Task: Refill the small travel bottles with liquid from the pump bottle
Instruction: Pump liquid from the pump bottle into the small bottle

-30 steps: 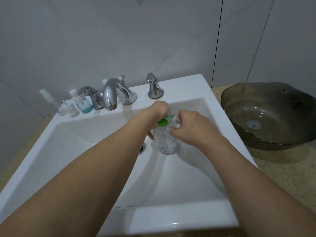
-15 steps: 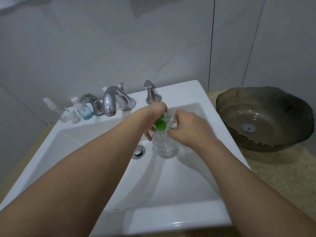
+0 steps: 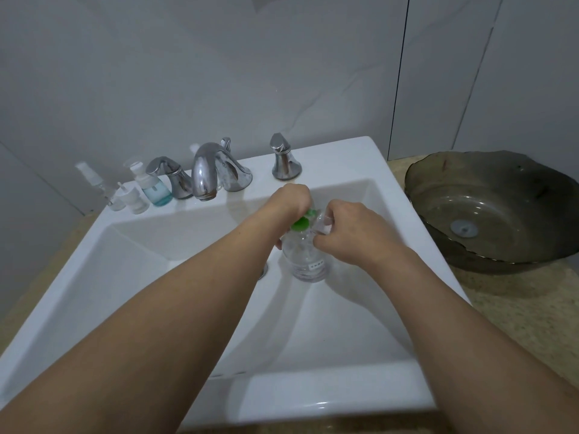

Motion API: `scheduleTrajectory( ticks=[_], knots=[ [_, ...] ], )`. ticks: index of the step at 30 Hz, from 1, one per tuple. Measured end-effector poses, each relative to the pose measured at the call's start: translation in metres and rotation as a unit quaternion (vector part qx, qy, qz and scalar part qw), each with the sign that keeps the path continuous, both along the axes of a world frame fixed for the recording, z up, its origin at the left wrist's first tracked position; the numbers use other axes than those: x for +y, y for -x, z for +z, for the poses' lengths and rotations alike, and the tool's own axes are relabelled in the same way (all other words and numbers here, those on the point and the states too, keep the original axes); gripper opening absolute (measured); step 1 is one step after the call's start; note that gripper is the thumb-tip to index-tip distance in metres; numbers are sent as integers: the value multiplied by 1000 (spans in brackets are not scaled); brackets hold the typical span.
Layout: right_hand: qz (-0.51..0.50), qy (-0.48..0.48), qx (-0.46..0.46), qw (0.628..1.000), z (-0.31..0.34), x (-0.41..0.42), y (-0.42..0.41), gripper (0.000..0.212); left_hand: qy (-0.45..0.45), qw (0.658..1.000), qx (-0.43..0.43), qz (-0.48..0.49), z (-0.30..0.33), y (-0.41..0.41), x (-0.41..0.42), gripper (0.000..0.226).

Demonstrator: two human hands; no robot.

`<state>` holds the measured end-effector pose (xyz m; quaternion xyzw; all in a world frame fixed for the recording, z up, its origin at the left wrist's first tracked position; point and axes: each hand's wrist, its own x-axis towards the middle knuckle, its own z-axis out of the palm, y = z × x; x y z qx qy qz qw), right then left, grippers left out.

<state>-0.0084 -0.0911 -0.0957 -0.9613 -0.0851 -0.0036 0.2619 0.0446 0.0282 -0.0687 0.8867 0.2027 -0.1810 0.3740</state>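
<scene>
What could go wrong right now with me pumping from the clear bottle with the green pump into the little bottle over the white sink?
The small clear travel bottle is pinched in your right hand tight against the green pump head; a slight misalignment could send liquid into the white sink basin.

The clear pump bottle seems held above the basin, so a slippery grip under your left hand might drop it.
</scene>
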Motion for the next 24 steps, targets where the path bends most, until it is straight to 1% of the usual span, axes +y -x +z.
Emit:
scheduleTrajectory(
  ticks=[2,4,7,12,15,19,24],
  knots=[
    [-1,-4,-4,1000,0,0,1,27,13,999,27,16,2,2,3,37],
    [-2,-13,-18,1000,2,0,1,28,46,997,62,30,10,4,4,36],
    [-7,-24,-53,998,3,-1,1,31,86,991,90,43,20,5,5,42],
    [-5,-32,-50,998,5,-1,2,30,76,989,121,33,23,3,6,45],
    [-2,-31,-42,999,5,-1,2,29,59,991,117,23,17,2,6,38],
    [6,0,-9,1000,2,1,1,30,17,996,89,23,4,1,3,38],
    [3,0,-1,1000,0,-1,0,28,10,997,72,22,2,2,0,35]
  ],
)
